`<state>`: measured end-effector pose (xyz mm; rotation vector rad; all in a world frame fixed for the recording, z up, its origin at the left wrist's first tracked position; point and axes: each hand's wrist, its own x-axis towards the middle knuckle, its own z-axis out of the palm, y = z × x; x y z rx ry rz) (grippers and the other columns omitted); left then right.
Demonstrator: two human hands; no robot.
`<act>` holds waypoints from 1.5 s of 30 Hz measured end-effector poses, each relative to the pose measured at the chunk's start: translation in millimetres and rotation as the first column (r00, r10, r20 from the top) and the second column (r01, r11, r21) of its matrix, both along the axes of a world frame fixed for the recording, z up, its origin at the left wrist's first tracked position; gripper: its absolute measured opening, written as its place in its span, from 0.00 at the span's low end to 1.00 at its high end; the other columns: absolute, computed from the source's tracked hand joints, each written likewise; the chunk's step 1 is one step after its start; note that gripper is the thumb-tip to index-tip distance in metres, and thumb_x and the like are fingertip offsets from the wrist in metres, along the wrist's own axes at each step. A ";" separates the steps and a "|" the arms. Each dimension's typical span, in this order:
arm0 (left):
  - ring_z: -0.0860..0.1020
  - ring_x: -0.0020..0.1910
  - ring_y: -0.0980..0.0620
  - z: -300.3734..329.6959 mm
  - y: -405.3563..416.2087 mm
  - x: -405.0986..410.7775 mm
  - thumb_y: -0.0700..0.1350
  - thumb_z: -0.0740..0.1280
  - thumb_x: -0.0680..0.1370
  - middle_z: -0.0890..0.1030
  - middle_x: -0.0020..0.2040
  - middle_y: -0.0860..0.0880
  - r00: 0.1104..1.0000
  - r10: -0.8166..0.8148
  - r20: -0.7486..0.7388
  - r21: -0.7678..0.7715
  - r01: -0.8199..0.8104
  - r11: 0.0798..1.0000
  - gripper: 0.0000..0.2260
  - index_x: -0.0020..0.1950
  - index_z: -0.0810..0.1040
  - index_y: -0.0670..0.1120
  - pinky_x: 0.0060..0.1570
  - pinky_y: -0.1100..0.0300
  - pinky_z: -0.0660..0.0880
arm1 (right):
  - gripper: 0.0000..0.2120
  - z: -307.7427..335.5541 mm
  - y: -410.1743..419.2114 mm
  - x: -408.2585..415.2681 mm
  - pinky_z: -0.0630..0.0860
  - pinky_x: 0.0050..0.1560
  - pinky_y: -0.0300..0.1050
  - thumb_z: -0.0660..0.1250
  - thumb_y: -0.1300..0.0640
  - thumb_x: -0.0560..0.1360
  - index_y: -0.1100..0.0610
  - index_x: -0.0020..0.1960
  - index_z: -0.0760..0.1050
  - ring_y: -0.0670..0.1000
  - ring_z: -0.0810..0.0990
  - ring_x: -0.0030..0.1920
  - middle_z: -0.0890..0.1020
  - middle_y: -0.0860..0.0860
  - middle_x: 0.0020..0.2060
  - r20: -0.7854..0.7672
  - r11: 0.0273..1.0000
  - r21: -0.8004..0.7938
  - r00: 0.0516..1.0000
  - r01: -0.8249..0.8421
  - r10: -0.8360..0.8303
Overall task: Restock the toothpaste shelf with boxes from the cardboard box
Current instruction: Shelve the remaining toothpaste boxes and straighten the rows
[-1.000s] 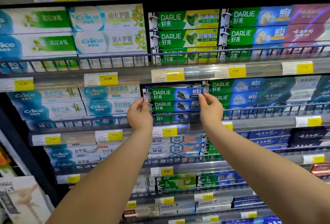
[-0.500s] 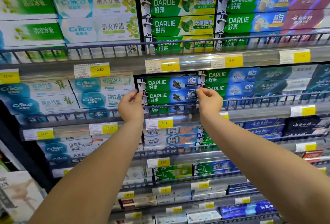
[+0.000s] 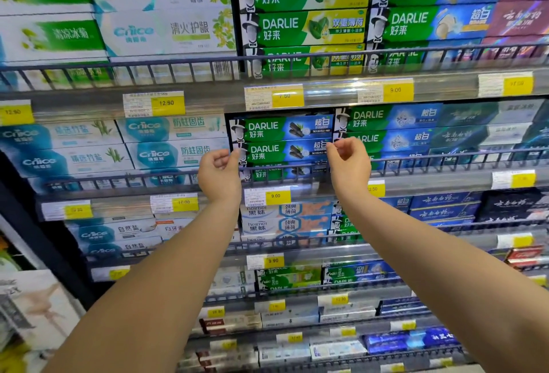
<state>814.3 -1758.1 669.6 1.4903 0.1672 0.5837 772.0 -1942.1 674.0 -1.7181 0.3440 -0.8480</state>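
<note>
Lighting: bright, even, cool store light; source not seen. Shadows: dark band under each shelf lip, deepest above the green and blue toothpaste boxes (image 3: 282, 139) at centre; black upright (image 3: 44, 242) at 8 o'clock unlit. Glare: pale streaks on the clear price-label strip (image 3: 326, 95) toward 12 o'clock. Blur: soft smearing across the whole view, strongest at 9 and 3 o'clock; small print unreadable, large lettering legible. Distortion: wide-angle bowing, shelf rails curving toward both side edges; forearms stretched at 6 o'clock.
</note>
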 end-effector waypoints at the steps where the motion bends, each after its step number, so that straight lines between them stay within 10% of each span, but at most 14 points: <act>1: 0.78 0.45 0.50 -3.9 1.1 -1.8 0.45 0.71 0.74 0.79 0.45 0.47 1.000 -0.005 -0.008 0.027 0.005 1.000 0.10 0.52 0.77 0.42 0.48 0.59 0.78 | 0.04 -4.1 -1.0 0.3 0.69 0.39 0.37 0.64 0.55 0.77 0.54 0.50 0.73 0.47 0.74 0.42 0.76 0.48 0.41 -0.015 0.998 -0.058 1.000 -0.016 0.015; 10: 0.77 0.45 0.51 -10.9 6.0 0.4 0.45 0.68 0.76 0.82 0.50 0.43 0.999 0.004 -0.040 0.247 0.006 0.969 0.11 0.54 0.81 0.40 0.49 0.60 0.74 | 0.10 -23.3 -6.2 1.9 0.72 0.48 0.46 0.61 0.56 0.78 0.58 0.55 0.78 0.50 0.74 0.47 0.76 0.51 0.46 -0.102 0.953 -0.304 0.995 -0.013 -0.019; 32: 0.75 0.42 0.53 -3.9 -28.7 -14.9 0.46 0.68 0.76 0.77 0.42 0.51 0.993 -0.102 0.061 0.322 0.077 0.944 0.05 0.47 0.76 0.46 0.46 0.58 0.74 | 0.15 -21.1 -39.9 -16.1 0.68 0.62 0.49 0.58 0.56 0.79 0.57 0.64 0.72 0.54 0.71 0.61 0.75 0.54 0.59 -0.112 0.930 -0.343 0.978 0.130 -0.178; 35: 0.76 0.55 0.50 -8.3 -61.8 -25.4 0.45 0.63 0.79 0.78 0.56 0.47 0.952 -0.295 0.083 0.621 0.182 0.762 0.11 0.59 0.78 0.45 0.60 0.54 0.72 | 0.20 -26.5 -64.6 -32.5 0.62 0.67 0.50 0.57 0.56 0.79 0.58 0.70 0.65 0.55 0.66 0.67 0.71 0.55 0.66 -0.149 0.888 -0.420 0.951 0.185 -0.269; 38: 0.58 0.75 0.49 -13.5 -97.0 -37.7 0.48 0.55 0.82 0.63 0.75 0.50 0.894 -0.449 -0.008 0.919 0.184 0.349 0.20 0.74 0.63 0.49 0.74 0.54 0.52 | 0.25 -35.7 -96.1 -44.7 0.58 0.71 0.51 0.56 0.54 0.79 0.58 0.74 0.57 0.55 0.60 0.73 0.63 0.55 0.73 -0.212 0.806 -0.569 0.917 0.164 -0.337; 41: 0.42 0.78 0.52 -16.5 -121.4 -40.5 0.51 0.48 0.83 0.45 0.79 0.53 0.900 -0.425 -0.100 0.994 0.106 -0.010 0.24 0.78 0.47 0.51 0.73 0.51 0.35 | 0.28 -40.2 -120.4 -49.2 0.55 0.73 0.51 0.52 0.49 0.80 0.58 0.76 0.50 0.55 0.54 0.75 0.55 0.54 0.76 -0.323 0.681 -0.732 0.867 0.026 -0.380; 45: 0.37 0.77 0.51 -16.1 -149.5 -40.7 0.56 0.46 0.82 0.38 0.78 0.52 0.943 -0.288 -0.165 0.973 0.108 -0.203 0.28 0.77 0.39 0.49 0.70 0.45 0.31 | 0.30 -42.9 -148.4 -50.5 0.50 0.75 0.52 0.49 0.45 0.80 0.57 0.77 0.45 0.54 0.48 0.76 0.49 0.53 0.77 -0.381 0.563 -0.819 0.837 -0.108 -0.393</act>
